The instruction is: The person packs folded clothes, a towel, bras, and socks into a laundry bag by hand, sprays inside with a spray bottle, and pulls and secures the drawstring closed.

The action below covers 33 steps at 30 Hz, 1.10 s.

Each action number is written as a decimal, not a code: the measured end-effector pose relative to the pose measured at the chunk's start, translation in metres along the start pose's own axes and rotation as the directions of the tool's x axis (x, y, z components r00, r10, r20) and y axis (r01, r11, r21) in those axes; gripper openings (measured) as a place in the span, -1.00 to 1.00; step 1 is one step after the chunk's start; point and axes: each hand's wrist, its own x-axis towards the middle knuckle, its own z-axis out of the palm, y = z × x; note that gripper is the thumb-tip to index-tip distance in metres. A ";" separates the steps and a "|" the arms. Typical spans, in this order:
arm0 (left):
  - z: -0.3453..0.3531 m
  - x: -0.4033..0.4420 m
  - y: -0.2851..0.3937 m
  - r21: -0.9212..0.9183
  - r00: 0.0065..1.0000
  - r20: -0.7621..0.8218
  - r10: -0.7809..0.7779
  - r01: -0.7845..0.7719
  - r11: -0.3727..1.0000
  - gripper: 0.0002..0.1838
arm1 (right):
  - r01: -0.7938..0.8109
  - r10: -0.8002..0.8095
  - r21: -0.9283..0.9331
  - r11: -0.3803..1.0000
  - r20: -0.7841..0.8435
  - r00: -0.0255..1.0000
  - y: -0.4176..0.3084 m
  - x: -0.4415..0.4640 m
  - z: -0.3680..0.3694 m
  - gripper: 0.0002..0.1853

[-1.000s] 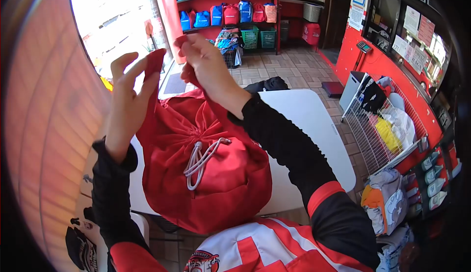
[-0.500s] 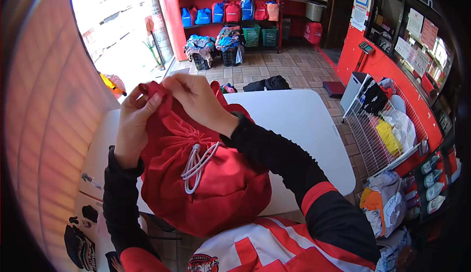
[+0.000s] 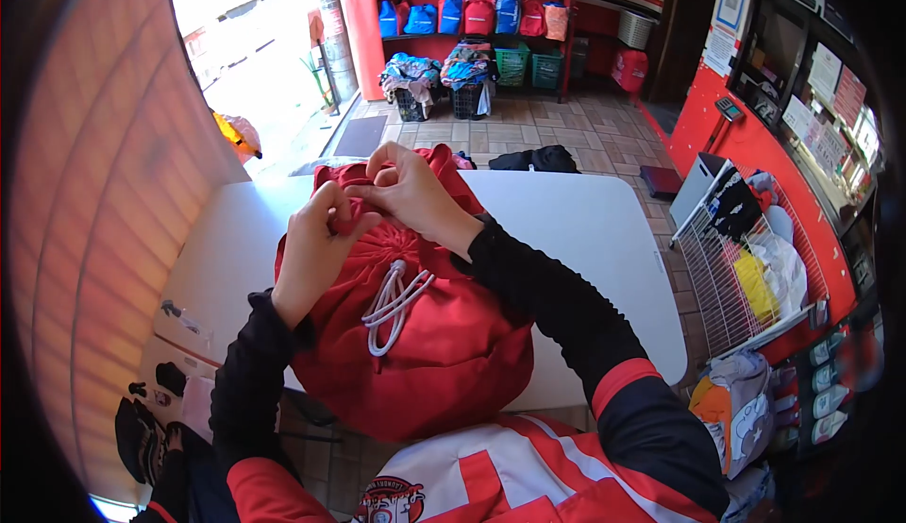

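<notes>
A full red drawstring bag sits at the near edge of the white table, against my body. Its neck is gathered tight, and a looped white cord with a grey toggle lies on its front. Beyond the gathers, my left hand pinches the loose red cloth of the bag's top. My right hand is closed on the same cloth just to the right, with its fingers bent. The fingertips of both hands nearly meet; some are hidden in the folds.
Red shelves with blue and red bags stand at the back, clothes-filled baskets below. A black bundle lies past the table. To the right are a wire cart and a stuffed bag. Another person's dark sleeve shows lower left.
Both hands have come down and closer to the bag's neck; the cloth top that was stretched upward is now folded lower. The view has shifted slightly left.
</notes>
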 end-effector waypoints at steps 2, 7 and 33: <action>0.002 0.003 -0.005 -0.014 0.992 -0.120 0.040 -0.042 0.999 -0.66 | -0.203 0.193 0.033 0.979 0.192 0.962 -0.006 -0.004 -0.001 -0.87; -0.003 0.013 -0.020 -0.346 0.986 -0.166 0.004 -0.062 0.936 -0.79 | -0.486 0.369 0.159 0.859 0.466 0.804 -0.017 -0.015 -0.014 -0.57; -0.004 0.058 -0.076 0.082 0.977 -0.144 -0.157 0.169 0.982 -0.74 | 0.796 -0.577 -0.303 0.524 0.561 0.594 -0.026 -0.044 -0.013 -0.81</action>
